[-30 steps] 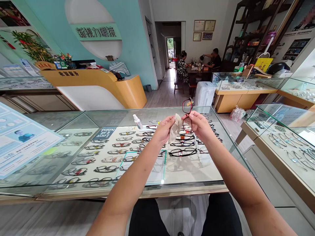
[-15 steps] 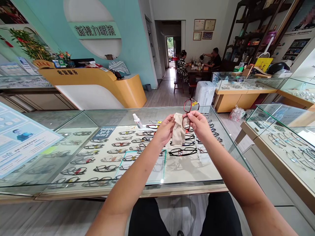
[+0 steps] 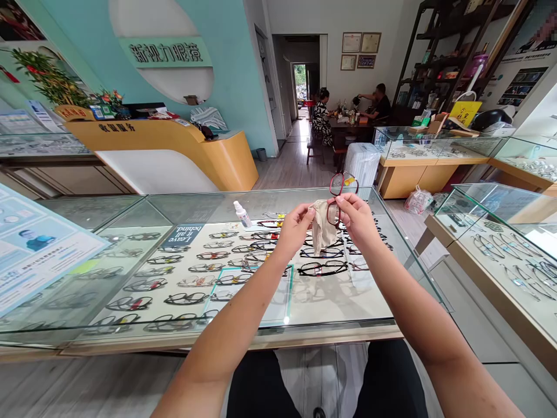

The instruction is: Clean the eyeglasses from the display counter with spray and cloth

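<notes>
Above the glass display case, my right hand [image 3: 355, 217] is closed on a pair of red-rimmed eyeglasses [image 3: 331, 204], pinching them near the middle of the frame. The glasses stand on end, one lens above the fingers and the other below. My left hand [image 3: 296, 225] pinches a cream cleaning cloth [image 3: 322, 231], which hangs down beside the lower lens. Whether the cloth touches that lens I cannot tell. A small white spray bottle [image 3: 242, 214] stands on the glass top left of my hands.
Under the glass of the display case [image 3: 174, 342] lie rows of eyeglasses [image 3: 186, 298]. A printed sheet [image 3: 39, 249] sticks in at the left. Another glass case [image 3: 500, 255] is at my right. Two people sit at a table [image 3: 348, 123] farther back.
The red eyeglasses and my right hand have moved slightly right. The cloth has shifted right with them and is bunched differently. My left hand still pinches it.
</notes>
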Tool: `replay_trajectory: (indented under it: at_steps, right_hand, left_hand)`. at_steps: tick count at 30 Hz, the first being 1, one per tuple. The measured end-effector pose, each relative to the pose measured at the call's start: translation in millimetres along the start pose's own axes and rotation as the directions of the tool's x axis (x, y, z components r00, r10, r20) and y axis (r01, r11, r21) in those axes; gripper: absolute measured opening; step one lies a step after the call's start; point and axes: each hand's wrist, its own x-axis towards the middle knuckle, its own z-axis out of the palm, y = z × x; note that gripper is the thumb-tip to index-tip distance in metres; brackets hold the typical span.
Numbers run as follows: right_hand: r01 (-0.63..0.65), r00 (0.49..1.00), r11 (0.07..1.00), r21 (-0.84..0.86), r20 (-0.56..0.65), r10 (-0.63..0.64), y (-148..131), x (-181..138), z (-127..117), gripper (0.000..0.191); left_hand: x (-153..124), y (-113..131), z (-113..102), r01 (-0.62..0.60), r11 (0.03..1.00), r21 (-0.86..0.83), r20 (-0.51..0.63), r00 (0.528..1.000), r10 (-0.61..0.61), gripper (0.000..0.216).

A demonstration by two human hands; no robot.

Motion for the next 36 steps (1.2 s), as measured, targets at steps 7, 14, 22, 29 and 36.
replay_trajectory:
  at_steps: [7,14,22,29,36]
  right_hand:
    - [0.106,0.994,0.987,-0.120,-0.006,-0.107,-1.7,-1.0,-1.5,0.050]
    - [0.166,0.986,0.974,-0.157,0.003,-0.167,3.0,-6.2,4.2,0.045]
    - [0.086,0.995,0.996,0.001,0.048,-0.086,4.0,-11.7,11.3,0.043]
    - [-0.044,0.993,0.998,0.049,0.114,0.038,-0.7,-18.3,19.0,0.051]
    - [-0.041,0.992,0.997,0.070,0.119,0.033,-4.9,-19.0,21.7,0.052]
  left_hand:
    - [-7.2,12.7,2.4,-0.163,0.976,0.146,-0.111,0.977,0.180,0.059]
    - [-16.1,23.1,9.0,-0.129,0.991,0.028,0.063,0.990,0.127,0.052]
    - [-18.5,25.5,15.7,-0.061,0.993,-0.105,0.011,0.998,0.062,0.058]
    - [-23.7,26.1,26.3,0.139,0.959,-0.248,0.070,0.990,-0.125,0.077]
    - [-28.0,25.3,27.8,0.161,0.966,-0.200,0.222,0.968,-0.116,0.059]
